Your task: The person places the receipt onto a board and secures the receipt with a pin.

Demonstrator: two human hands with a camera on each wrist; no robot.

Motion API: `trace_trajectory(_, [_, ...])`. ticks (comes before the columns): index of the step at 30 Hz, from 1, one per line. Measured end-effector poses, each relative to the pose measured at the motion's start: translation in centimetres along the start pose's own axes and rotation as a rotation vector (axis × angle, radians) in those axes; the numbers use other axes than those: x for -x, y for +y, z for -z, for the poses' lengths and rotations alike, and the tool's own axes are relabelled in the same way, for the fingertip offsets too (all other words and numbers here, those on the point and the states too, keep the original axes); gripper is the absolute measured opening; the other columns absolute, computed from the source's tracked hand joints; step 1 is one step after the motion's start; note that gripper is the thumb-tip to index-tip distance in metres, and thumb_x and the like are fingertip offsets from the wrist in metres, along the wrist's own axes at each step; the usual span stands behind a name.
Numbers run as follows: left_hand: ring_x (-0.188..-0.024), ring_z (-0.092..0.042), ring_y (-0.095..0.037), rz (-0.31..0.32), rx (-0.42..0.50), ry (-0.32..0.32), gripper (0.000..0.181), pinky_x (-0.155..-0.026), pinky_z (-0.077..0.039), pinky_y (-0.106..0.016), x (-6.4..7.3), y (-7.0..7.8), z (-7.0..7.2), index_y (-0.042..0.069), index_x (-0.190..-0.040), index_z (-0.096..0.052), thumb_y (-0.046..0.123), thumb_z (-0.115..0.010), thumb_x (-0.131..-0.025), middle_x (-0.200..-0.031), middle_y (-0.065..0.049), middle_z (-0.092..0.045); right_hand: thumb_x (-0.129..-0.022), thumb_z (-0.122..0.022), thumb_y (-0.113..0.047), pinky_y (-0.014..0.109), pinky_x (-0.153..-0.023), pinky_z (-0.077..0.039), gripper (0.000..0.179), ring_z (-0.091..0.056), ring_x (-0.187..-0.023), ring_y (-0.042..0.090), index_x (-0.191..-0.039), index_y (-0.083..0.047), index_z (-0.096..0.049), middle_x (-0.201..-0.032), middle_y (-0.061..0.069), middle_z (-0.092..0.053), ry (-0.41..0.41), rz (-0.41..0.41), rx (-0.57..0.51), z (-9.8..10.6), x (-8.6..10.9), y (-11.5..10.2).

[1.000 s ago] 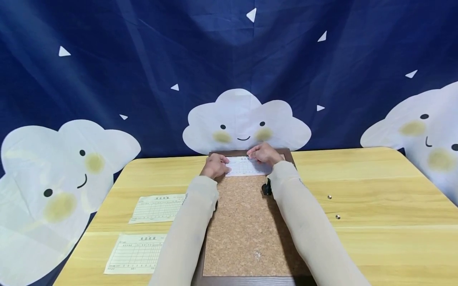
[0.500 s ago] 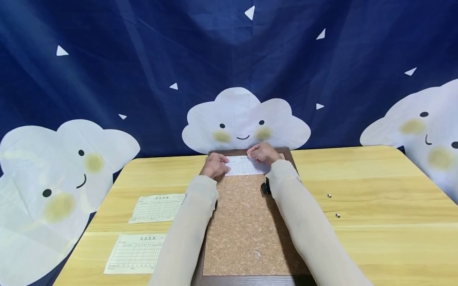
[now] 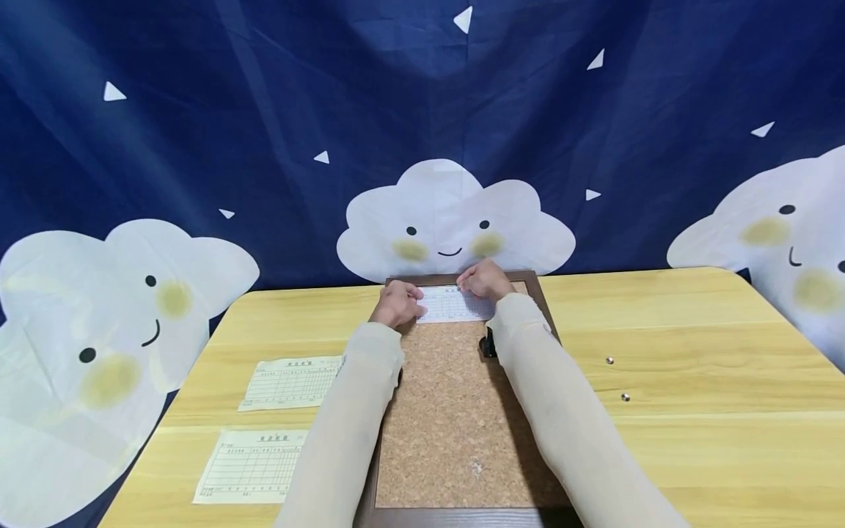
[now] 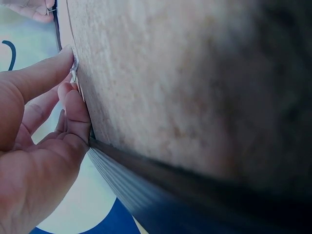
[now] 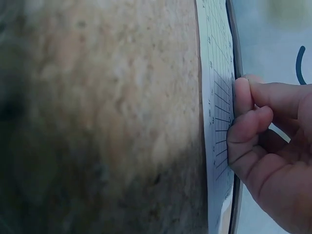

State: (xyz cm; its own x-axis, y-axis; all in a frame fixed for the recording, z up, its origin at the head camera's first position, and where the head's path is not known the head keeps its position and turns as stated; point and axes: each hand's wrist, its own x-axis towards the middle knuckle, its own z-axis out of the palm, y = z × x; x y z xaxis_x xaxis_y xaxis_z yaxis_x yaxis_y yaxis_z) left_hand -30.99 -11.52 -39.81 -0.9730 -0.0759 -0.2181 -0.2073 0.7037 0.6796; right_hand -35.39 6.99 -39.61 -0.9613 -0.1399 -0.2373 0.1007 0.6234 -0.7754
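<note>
"Where is the form (image 3: pixel 449 304) seen?"

"It is laid at 12 o'clock on the cork board (image 3: pixel 455 425), close by the far side of the brown frame (image 3: pixel 425 279)."

"And how is it held?"

"Its 9 o'clock end is touched by the left hand (image 3: pixel 396 304), thumb and forefinger set apart. Near its 1 o'clock edge, a thin pin (image 4: pixel 51 9) is pinched between fingertips of the right hand (image 3: pixel 487 281); whether the paper is pierced cannot be told."

"What else is shown?"

"Two slips (image 3: pixel 290 383) are laid on the table (image 3: pixel 693 330), at 8 and 9 o'clock from the board, partly covered by the left sleeve (image 3: pixel 343 425). Two tacks (image 3: pixel 609 361) are seen around 3 o'clock, well apart from the board. A blue backdrop (image 3: pixel 198 147), printed with clouds (image 3: pixel 449 213), is hung at 12 o'clock."
</note>
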Motion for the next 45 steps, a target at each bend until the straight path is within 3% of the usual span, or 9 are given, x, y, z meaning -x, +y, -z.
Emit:
trace_trajectory(11, [-0.094, -0.053, -0.022, -0.012, 0.009, -0.008, 0.021, -0.086, -0.047, -0.035, 0.16, -0.05, 0.06, 0.004, -0.106, -0.071, 0.004, -0.076, -0.086, -0.103, -0.010, -0.061, -0.090, -0.061, -0.001, 0.022, -0.062, -0.046, 0.021, -0.050, -0.077, 0.014, -0.106, 0.002, -0.075, -0.106, 0.012, -0.068, 0.009, -0.001, 0.059, -0.06, 0.10, -0.10])
trace_trajectory(26, [-0.094, -0.054, -0.023, 0.013, 0.003, -0.010, 0.020, -0.087, -0.047, -0.037, -0.02, -0.26, -0.34, 0.006, -0.107, -0.071, 0.005, -0.076, -0.087, -0.103, -0.010, -0.061, -0.089, -0.066, -0.002, 0.021, -0.060, -0.044, 0.018, -0.051, -0.076, 0.014, -0.103, -0.002, -0.077, -0.105, 0.010, -0.069, 0.031, -0.067, 0.081, -0.26, -0.05, -0.26])
trace_trajectory(45, [-0.091, -0.054, -0.020, -0.024, -0.016, 0.000, 0.020, -0.085, -0.047, -0.035, -0.11, -0.18, -0.04, 0.005, -0.105, -0.071, 0.005, -0.077, -0.086, -0.099, -0.008, -0.061, -0.088, -0.067, -0.006, 0.028, -0.065, -0.042, 0.016, -0.051, -0.072, 0.018, -0.100, -0.004, -0.079, -0.099, 0.010, -0.069, 0.081, -0.103, 0.111, -0.26, -0.21, -0.30])
